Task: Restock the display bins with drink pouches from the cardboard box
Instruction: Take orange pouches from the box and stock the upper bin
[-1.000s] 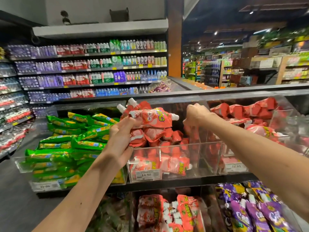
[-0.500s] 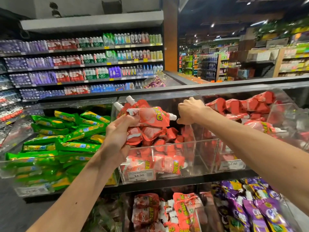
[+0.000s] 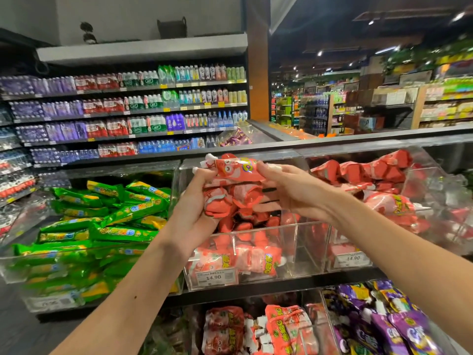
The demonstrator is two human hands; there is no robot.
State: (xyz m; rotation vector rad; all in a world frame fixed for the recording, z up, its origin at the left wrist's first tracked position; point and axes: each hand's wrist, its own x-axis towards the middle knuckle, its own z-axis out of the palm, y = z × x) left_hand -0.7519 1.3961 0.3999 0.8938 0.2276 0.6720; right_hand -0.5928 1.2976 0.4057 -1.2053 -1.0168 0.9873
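Left hand point(image 3: 194, 213): I see its fingers curled round a bunch of red drink pouches point(image 3: 235, 172), held above the front wall of the middle bin point(image 3: 307, 249).
Right hand point(image 3: 294, 193): thumb and forefinger pinch the right end of the bunch's top pouch, and the lower fingers spread against the bunch.
Middle bin: clear acrylic, partly filled with loose red pouches point(image 3: 256, 257) heaped against the front wall; a price tag point(image 3: 213, 277) reading 14.90 sits at its front left corner.
Left bin point(image 3: 9, 269): heaped with green pouches point(image 3: 122, 213) above its front wall.
Right bin point(image 3: 440, 185): red pouches point(image 3: 389, 203) piled toward the back wall.
Below the shelf edge point(image 3: 294, 281): more red pouches point(image 3: 289, 329) in the middle, purple pouches point(image 3: 399, 326) at the right.
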